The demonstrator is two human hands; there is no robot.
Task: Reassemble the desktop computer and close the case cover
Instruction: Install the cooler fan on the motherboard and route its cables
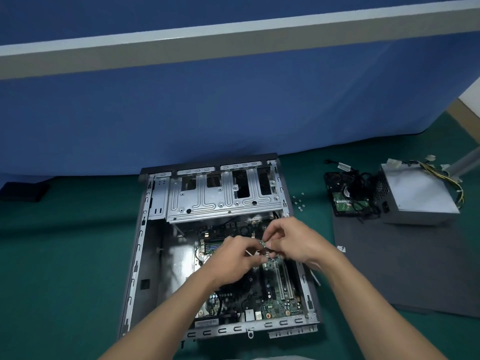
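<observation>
Left hand (233,258) and right hand (296,242) both pinch a small circuit card (265,248). It hangs above the case's (140,242) motherboard (280,305).

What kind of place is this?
Probably an office corner used for computer repair: a blue partition, an open computer case on a green surface, a power supply set aside.

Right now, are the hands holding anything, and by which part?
A small green circuit board, pinched by the left hand and right hand, one at each side, above the motherboard.
</observation>
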